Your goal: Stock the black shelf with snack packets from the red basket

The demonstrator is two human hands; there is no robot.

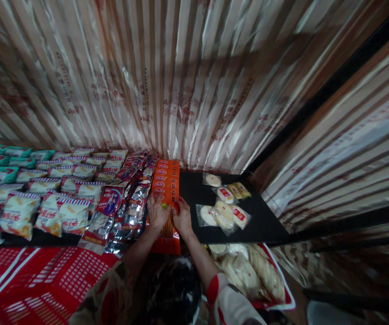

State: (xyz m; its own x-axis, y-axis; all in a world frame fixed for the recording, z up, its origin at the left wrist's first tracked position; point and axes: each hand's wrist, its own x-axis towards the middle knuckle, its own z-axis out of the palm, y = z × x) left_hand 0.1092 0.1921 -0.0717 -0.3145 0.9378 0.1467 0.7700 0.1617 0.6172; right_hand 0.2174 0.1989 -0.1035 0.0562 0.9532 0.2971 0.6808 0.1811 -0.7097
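Observation:
My left hand [157,213] and my right hand [181,216] are close together on an orange snack packet [166,246] at the front of the black shelf. Their fingers are closed around its upper part, thumbs toward each other. Beyond them, more orange packets [166,176] lie overlapped in a column reaching the back. Left of my left hand are dark purple and silver snack packets [133,205], overlapping one another. To the right of my right hand lie several clear-wrapped round white pieces [223,214], some with red labels. The fingertips are partly hidden.
Puffy white snack bags [48,210] and green bags [1,174] fill the shelf's left. Red baskets [45,275] stand below in front; another basket [287,295] holds wrapped round pieces. Pleated plastic sheeting [167,76] hangs behind the black shelf [265,221], with a dark pole [316,99] at right.

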